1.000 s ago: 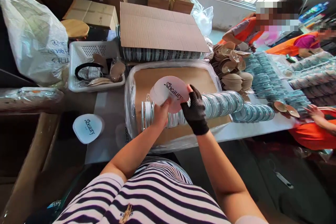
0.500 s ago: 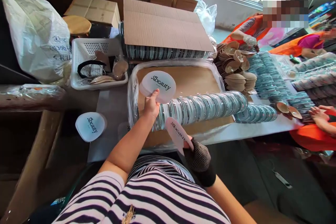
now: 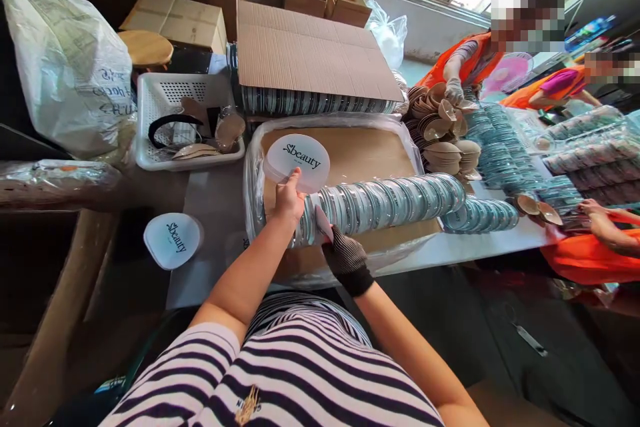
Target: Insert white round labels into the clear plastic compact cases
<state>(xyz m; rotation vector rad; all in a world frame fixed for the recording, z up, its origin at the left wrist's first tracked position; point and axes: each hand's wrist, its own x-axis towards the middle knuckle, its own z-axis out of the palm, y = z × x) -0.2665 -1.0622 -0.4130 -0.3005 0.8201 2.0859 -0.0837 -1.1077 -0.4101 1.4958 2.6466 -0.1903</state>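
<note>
White card stack: our left hand pinches it beyond the packet row. Our right hand grips one card nearside.

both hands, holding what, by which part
Left hand: white printed cards, by the lower edge. Gloved right hand: a pinkish card, by its lower end.

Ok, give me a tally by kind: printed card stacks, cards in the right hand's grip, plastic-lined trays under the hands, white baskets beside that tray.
Printed card stacks: 2 (held stack in the left hand, loose stack on the table)
Card in the right hand: 1
Plastic-lined tray: 1
White basket: 1
Total: 5
</note>
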